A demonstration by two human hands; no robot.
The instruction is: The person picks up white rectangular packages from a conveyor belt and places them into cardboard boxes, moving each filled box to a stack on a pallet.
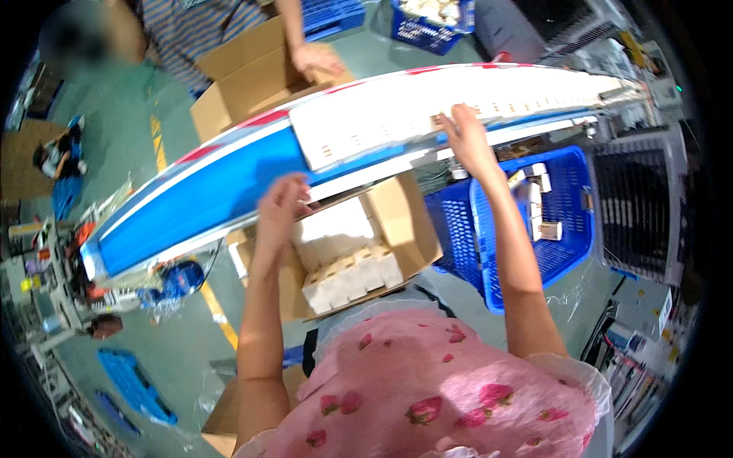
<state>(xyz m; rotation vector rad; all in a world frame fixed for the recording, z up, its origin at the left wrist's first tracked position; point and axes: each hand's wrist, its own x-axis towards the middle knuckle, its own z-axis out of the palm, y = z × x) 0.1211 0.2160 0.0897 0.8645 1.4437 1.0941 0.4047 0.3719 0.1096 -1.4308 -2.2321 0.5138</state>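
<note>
A long row of small white boxes [374,111] stands packed side by side on a blue conveyor belt [206,179]. My right hand [467,141] rests its fingers against the near side of that row, right of its middle, and grasps no box that I can see. At the belt's near rail, left of the row's end, hovers my left hand [282,202], fingers loosely bent and apart, with nothing visible in them. Just below it is an open cardboard carton [401,217], partly filled with white boxes [355,275] like those on the belt.
Right of the carton, a blue plastic basket [576,206] holds several loose white boxes. Across the belt, another person's hand [317,61] is over an open carton [252,65]. A second blue basket [431,30] with white pieces stands on the far floor. Grey machinery [637,210] flanks the right.
</note>
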